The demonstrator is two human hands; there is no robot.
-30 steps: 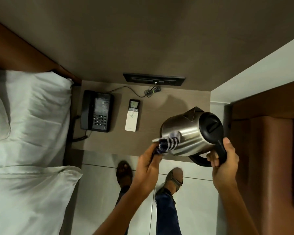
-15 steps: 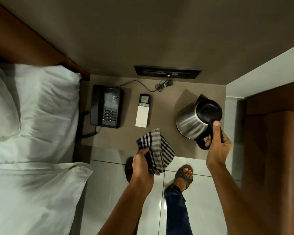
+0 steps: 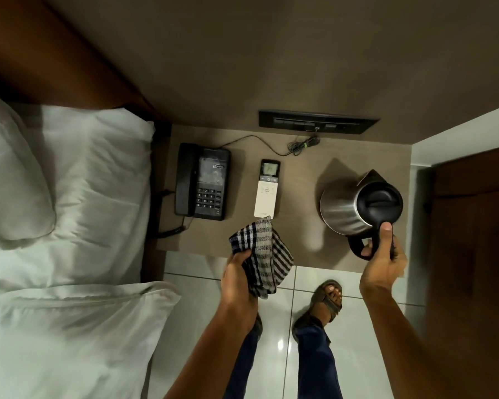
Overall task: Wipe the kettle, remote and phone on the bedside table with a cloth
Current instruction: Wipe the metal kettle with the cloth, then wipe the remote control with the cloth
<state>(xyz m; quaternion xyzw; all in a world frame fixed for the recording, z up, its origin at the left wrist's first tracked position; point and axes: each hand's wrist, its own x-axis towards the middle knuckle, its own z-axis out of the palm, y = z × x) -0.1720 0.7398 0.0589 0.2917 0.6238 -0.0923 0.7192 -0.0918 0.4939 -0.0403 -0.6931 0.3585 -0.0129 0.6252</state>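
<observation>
Altogether: one kettle (image 3: 343, 210), one remote (image 3: 266, 191), one phone (image 3: 202, 183), one cloth (image 3: 264, 254).

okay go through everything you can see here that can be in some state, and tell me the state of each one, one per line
kettle: upright on the bedside table, lid closed, handle gripped
cloth: bunched, off the table
remote: flat, face up, untouched
phone: handset on its cradle
cable: plugged into the wall panel, slack coiled
left hand: closed on the cloth
right hand: closed on the kettle handle
</observation>
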